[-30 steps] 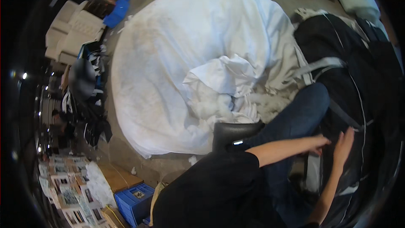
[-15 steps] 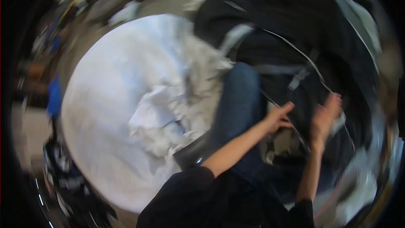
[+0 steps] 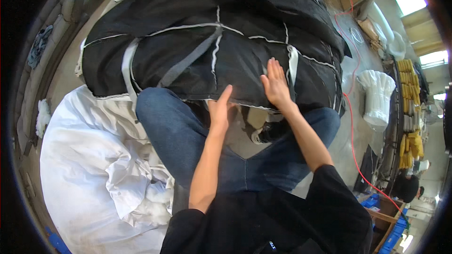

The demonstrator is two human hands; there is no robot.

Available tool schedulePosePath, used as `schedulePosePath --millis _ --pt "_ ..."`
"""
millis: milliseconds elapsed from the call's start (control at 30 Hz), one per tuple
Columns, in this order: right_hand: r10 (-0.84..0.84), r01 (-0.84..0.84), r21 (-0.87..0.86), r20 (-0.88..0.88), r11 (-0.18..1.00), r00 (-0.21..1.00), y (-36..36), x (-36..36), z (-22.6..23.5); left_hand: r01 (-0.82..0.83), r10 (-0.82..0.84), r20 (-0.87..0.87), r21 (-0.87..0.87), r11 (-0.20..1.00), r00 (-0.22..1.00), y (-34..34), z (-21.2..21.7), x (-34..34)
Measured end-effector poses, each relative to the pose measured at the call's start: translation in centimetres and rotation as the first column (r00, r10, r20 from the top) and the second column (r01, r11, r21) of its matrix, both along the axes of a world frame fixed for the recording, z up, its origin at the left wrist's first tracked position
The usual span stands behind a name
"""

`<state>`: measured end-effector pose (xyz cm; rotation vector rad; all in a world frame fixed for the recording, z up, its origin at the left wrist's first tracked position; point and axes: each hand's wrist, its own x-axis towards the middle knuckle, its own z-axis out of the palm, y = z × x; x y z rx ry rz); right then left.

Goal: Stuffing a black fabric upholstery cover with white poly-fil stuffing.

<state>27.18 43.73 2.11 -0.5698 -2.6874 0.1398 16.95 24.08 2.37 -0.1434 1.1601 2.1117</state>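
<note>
both hands open: right hand [image 3: 275, 84] flat on the big black bale [image 3: 212, 42] w/ grey straps, left hand [image 3: 220, 110] at its near edge, just ahead of the knees. better to press w/ palms near a strap & keep it steady imo.

Bulky black bag [image 3: 212, 42] (grey straps) — against knees

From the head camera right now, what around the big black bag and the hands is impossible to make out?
- Black bag: contents hidden by its fabric; far top cut off by the frame edge.
- Left hand: fingers seen edge-on; contact with the bag unclear.
- Right hand: palm side hidden, lying flat on the bag.
- White sack: lower edge cut off at the fisheye rim.
</note>
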Motion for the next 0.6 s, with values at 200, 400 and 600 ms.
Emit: schedulePosePath --millis 200,400,600 --pt "-0.091 -0.048 -0.312 -0.416 0.949 0.905 1.2 -5.6 6.5 -0.020 0.020 0.008 -0.002 1.000 1.000 -2.3 -0.1 -0.9" --pt "-0.095 0.083 0.432 0.006 0.898 0.995 4.0 -6.4 -1.9 0.019 -0.020 0.085 0.007 1.000 0.996 0.1 0.3 -0.5" --pt "0.170 -0.120 -0.379 0.102 0.918 0.980 4.7 -9.3 5.5 -0.022 0.028 0.119 -0.054 0.998 0.992 -1.9 -0.3 -0.5"
